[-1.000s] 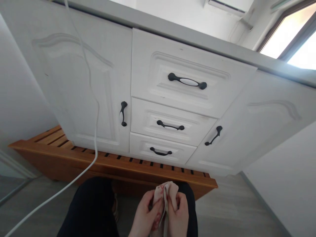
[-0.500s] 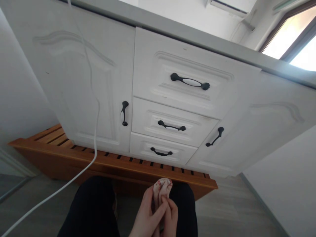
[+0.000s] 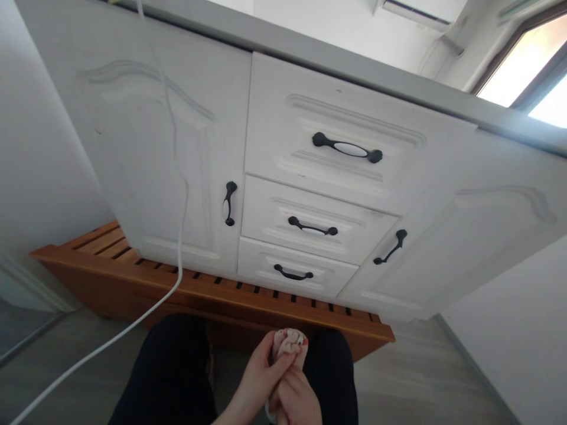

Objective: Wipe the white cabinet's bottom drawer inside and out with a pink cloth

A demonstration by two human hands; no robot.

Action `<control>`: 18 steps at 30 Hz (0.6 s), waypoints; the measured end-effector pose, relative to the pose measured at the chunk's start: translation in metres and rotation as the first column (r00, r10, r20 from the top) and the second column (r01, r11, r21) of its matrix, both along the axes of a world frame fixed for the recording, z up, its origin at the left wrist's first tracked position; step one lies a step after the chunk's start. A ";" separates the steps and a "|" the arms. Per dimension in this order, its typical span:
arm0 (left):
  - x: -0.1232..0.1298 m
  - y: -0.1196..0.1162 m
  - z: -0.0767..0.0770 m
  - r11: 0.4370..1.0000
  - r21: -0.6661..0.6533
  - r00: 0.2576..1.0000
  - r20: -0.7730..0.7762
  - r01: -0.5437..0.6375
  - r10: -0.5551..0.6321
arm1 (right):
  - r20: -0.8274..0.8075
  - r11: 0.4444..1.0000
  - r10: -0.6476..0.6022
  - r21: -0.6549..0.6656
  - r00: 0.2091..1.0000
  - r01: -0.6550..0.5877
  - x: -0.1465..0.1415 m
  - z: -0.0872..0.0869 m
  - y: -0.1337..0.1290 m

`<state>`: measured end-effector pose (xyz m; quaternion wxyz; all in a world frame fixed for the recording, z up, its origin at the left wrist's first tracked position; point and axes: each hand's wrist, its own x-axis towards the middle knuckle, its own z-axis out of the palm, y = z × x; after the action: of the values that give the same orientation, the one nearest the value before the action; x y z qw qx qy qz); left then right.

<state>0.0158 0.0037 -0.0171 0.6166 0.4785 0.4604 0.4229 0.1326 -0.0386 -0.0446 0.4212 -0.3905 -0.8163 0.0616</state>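
A pinkish-white cloth [image 3: 290, 341] with red and dark marks is bunched up at the lower middle, over my lap. My left hand [image 3: 261, 370] grips it from the left, thumb across its front. Lower down and to the right, my right hand [image 3: 299, 396] is closed round the same cloth, and its fingers press against my left hand. Part of the cloth shows below between the hands; most of its folds are hidden by the fingers. My knees in dark trousers [image 3: 166, 372] are on both sides.
Ahead stands a white cabinet [image 3: 274, 254] with dark handles, raised on a slatted wooden base [image 3: 212, 301]. A white cable [image 3: 133, 323] hangs from the grey top and runs down to the lower left. A window [image 3: 518, 65] is at upper right.
My right hand has slid down along the cloth and curled round it. The cloth's top looks more crumpled and sits slightly lower. The view has shifted a little.
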 end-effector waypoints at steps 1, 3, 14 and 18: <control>-0.001 0.002 -0.003 1.000 -0.009 1.000 0.007 -0.004 0.004 | 0.020 0.998 0.068 0.015 0.998 -0.068 -0.001 0.000 0.002; -0.003 0.005 -0.008 1.000 -0.023 0.999 0.031 -0.007 0.007 | 0.038 0.990 0.138 0.019 0.990 -0.139 -0.001 0.002 0.004; -0.017 0.012 0.004 0.993 -0.113 0.978 0.200 -0.046 0.068 | -0.156 0.860 -0.511 -0.109 0.846 0.499 0.062 0.009 -0.016; 0.000 0.007 0.009 0.988 -0.046 0.980 0.124 -0.149 0.154 | -0.027 0.811 -0.581 -0.098 0.813 0.577 0.030 -0.013 -0.020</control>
<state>0.0162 0.0109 -0.0080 0.6195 0.4027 0.4628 0.4898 0.1629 -0.0584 -0.0578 0.4257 -0.6360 -0.6432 -0.0240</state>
